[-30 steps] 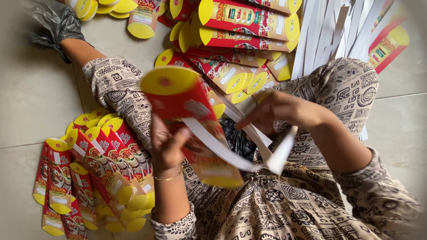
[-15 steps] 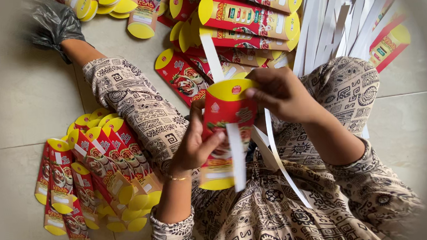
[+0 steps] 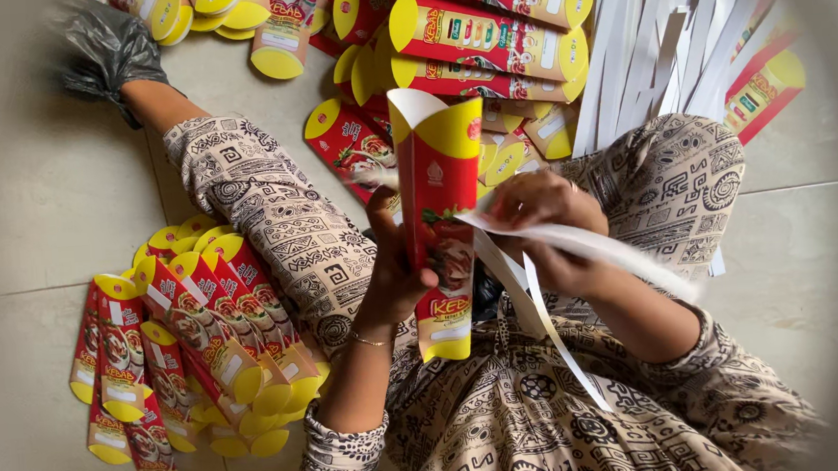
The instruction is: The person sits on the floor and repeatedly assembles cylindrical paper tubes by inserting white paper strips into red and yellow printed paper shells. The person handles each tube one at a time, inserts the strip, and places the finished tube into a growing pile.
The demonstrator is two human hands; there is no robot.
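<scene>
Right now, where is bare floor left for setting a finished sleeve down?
Bare tile lies left of the patterned leg, above the fanned pile, and at far right below the white strips. Crowded: the top, with flat red-yellow sleeves, and the lap around both hands.

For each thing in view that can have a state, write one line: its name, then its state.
Carton sleeve: upright, held, top open.
Left hand: gripping the carton sleeve.
Right hand: pinching the white strip.
Finished stack: flat, fanned on floor.
Loose strips: piled.
</scene>
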